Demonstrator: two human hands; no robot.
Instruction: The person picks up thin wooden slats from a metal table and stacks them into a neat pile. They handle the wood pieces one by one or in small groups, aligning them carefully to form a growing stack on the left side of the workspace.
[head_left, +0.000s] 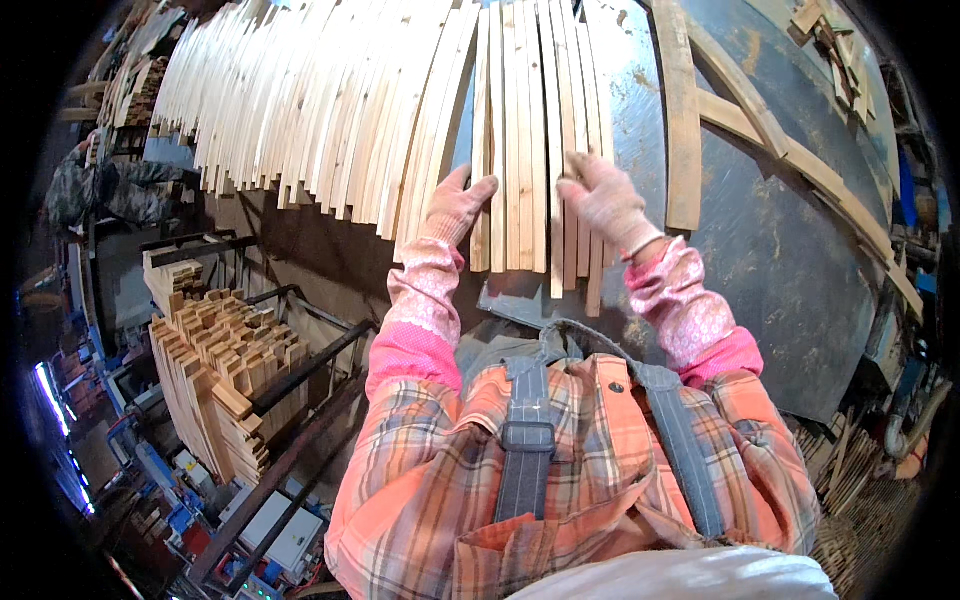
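Several pale wooden slats (520, 200) lie side by side on a metal table, their near ends jutting over its front edge. My left hand (460, 208), in a light knitted glove, is at the left side of this group, thumb against the outer slat and fingers apart. On the right, my gloved right hand (606, 205) rests over a few slats (583, 230) with uneven near ends, its thumb and fingers spread. The fingertips of both hands are partly hidden. Neither hand is closed round a slat.
A wide row of slats (330, 110) covers the table's left part. Longer boards (683, 130) lie on the metal tabletop (770, 270) at right, with offcuts (840, 60) at the far right. Low on the left, a stack of wooden pieces (225, 370) stands beside a metal frame (310, 368).
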